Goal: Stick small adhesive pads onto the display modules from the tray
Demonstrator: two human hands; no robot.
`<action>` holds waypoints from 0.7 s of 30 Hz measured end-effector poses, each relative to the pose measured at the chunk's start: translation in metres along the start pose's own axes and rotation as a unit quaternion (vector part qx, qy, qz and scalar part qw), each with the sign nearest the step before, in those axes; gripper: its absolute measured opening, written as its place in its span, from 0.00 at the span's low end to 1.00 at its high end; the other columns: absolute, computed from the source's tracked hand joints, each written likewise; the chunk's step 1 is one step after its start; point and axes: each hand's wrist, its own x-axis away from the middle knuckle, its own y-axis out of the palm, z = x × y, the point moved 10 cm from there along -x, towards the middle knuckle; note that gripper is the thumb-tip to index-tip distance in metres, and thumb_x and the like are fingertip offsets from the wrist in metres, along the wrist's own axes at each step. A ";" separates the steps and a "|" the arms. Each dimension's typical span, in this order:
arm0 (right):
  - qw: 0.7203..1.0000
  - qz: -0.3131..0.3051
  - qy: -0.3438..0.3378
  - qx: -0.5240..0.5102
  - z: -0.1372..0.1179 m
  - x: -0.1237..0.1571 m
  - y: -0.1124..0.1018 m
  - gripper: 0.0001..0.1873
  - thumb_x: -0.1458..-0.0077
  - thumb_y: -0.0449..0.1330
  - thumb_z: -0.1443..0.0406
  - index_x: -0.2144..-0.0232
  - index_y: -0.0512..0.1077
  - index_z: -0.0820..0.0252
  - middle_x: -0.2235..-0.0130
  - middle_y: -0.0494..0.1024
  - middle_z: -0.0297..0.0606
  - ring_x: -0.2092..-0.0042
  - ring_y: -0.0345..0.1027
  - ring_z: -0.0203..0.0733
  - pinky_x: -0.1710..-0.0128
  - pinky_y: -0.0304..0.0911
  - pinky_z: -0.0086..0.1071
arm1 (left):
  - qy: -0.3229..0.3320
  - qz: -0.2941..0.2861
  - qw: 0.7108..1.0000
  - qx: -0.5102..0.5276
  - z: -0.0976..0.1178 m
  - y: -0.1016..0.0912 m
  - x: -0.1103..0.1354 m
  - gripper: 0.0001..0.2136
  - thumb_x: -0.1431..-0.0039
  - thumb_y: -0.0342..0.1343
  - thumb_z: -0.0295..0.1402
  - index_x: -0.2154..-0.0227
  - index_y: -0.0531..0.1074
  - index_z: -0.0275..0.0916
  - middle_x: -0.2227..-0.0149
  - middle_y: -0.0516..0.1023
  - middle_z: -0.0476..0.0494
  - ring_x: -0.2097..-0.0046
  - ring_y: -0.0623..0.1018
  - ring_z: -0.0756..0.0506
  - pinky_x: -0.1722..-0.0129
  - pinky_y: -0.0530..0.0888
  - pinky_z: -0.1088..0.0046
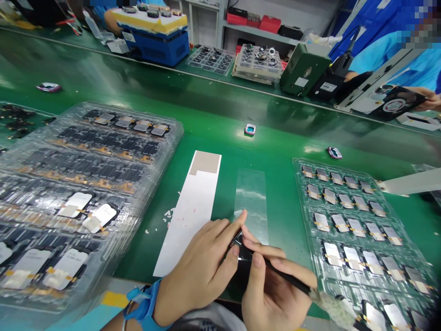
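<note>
My left hand (206,253), a blue band on its wrist, is closed over a small glossy black part (244,253), holding it between thumb and fingers. My right hand (275,289) grips a slim black tool (292,280) with a rough, whitish wrapped end (332,305); its tip is hidden between the hands. Both hands meet at the black part. Just beyond them lies a clear plastic strip (251,188). Left of it is a long white sheet (193,202) with a beige patch at its far end and tiny pink and white scraps around it.
Stacked clear trays (172,133) of small display modules stand at left. Another clear tray (299,184) with rows of modules lies at right. Small watch-like frames (250,129) rest further back. On the shelf behind are a blue bin (158,48) and a green box (303,69). Co-workers sit opposite.
</note>
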 end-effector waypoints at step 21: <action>0.998 0.020 0.040 0.038 0.026 0.009 -0.031 0.11 0.42 0.63 0.66 0.56 0.70 0.51 0.62 0.81 0.39 0.62 0.80 0.50 0.67 0.79 0.46 | 0.013 -0.017 0.996 -0.086 0.023 -0.021 0.018 0.22 0.32 0.43 0.28 0.36 0.58 0.37 0.58 0.77 0.40 0.57 0.75 0.41 0.53 0.74 0.62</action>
